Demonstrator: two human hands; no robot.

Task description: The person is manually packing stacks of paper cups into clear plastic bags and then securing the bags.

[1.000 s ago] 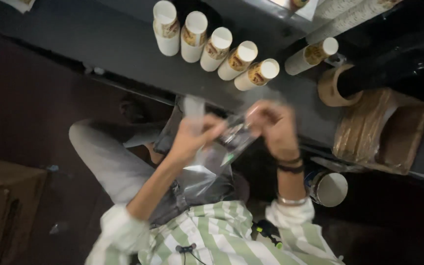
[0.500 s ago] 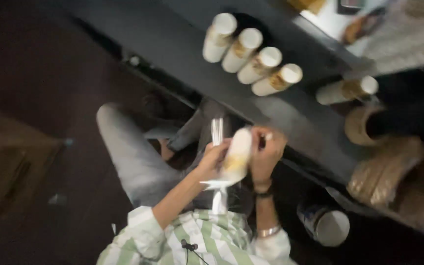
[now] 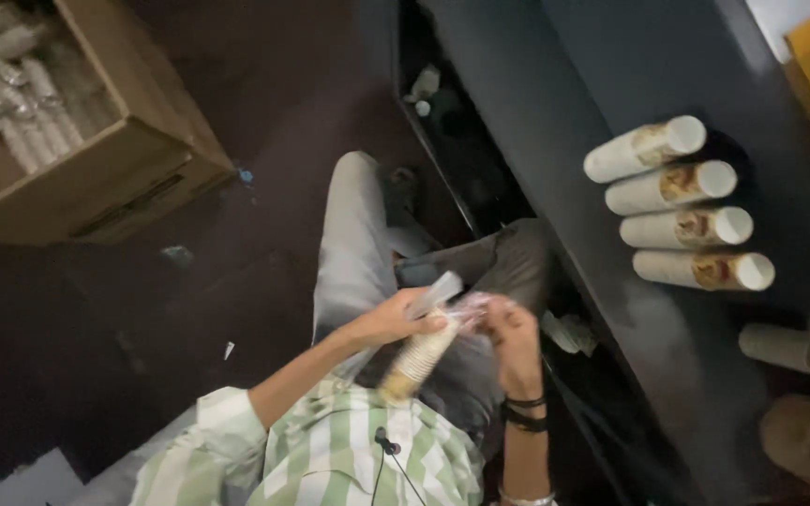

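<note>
While the left hand (image 3: 391, 323) grips the stack of paper cups (image 3: 419, 356) steady, the right hand (image 3: 508, 328) pinches its clear plastic sleeve (image 3: 442, 292), seemingly peeling it.

The clear plastic wrap (image 3: 442, 298) blurs at the fingertips of the left hand (image 3: 388, 320), so its edges cannot be traced. The right hand (image 3: 508, 330) covers the top of the sleeve of paper cups (image 3: 419, 356); its fingers hide the rim. Well away from both hands, the cardboard box (image 3: 96, 178) is cut by the frame's left and top edges, its wrapped stacks too blurred to count.
</note>
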